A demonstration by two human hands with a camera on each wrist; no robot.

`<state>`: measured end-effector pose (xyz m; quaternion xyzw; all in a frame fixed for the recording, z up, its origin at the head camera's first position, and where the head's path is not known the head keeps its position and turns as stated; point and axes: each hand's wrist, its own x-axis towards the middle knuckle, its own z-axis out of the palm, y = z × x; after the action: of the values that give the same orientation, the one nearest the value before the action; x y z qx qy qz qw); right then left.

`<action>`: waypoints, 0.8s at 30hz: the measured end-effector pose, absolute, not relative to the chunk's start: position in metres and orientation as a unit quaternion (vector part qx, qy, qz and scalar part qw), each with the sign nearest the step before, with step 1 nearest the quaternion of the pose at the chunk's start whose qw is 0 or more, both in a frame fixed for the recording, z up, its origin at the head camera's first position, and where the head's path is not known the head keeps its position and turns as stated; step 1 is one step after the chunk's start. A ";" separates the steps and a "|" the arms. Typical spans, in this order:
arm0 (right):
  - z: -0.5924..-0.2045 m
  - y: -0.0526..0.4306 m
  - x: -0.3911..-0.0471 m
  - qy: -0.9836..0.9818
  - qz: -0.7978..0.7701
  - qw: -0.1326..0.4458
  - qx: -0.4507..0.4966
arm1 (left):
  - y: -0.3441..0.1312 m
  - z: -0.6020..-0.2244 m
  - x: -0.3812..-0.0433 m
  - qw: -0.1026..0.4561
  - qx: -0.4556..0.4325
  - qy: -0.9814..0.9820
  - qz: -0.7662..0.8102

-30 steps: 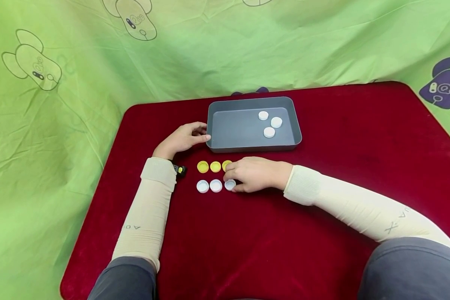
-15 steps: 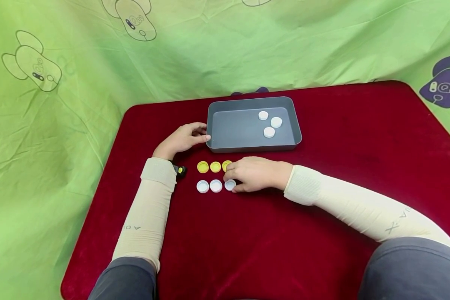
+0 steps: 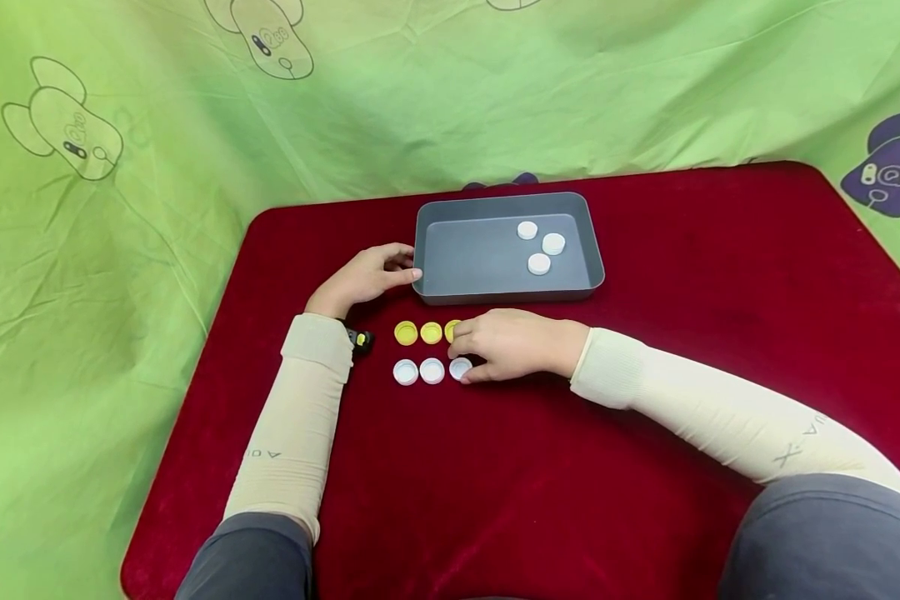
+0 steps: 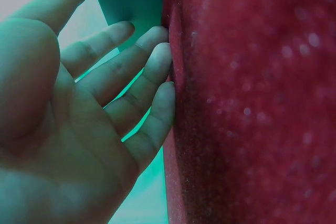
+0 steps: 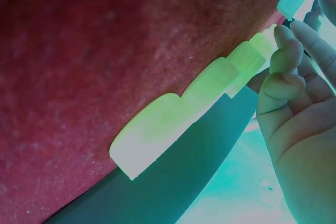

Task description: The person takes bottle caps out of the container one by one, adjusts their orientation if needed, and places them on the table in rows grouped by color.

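Note:
My left hand (image 3: 367,275) rests at the left side of a grey tray (image 3: 450,298), its thumb on the rim and its fingers loosely extended in the left wrist view. Three white bottle caps (image 3: 538,264) lie in the tray. In front of it are two rows of upturned caps: yellow caps (image 3: 406,333) behind, white ones (image 3: 405,372) nearer me. My right hand (image 3: 513,343) reaches in from the right, pinching the rightmost white cap (image 3: 460,368) between thumb and finger on the cloth. Its fingers partly cover the rightmost yellow cap (image 3: 451,332).
A dark red cloth (image 3: 540,483) covers the table. Green printed fabric (image 3: 585,92) hangs behind and on the left. A black strap device (image 3: 359,340) sits on the left wrist, close to the yellow row.
My right hand has shifted very slightly away from me. The caps, the tray and my left hand stay in place.

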<state>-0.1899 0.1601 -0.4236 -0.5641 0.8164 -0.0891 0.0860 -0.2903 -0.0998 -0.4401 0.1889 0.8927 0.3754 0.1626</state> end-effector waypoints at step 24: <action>-0.412 0.171 -0.192 0.818 -0.096 0.055 -0.565 | -0.101 -0.442 -0.291 0.162 0.187 0.893 0.377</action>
<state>-0.1924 0.1708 -0.4121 -0.5650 0.8176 -0.0964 0.0546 -0.2915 -0.1005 -0.4416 0.1870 0.8926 0.3770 0.1617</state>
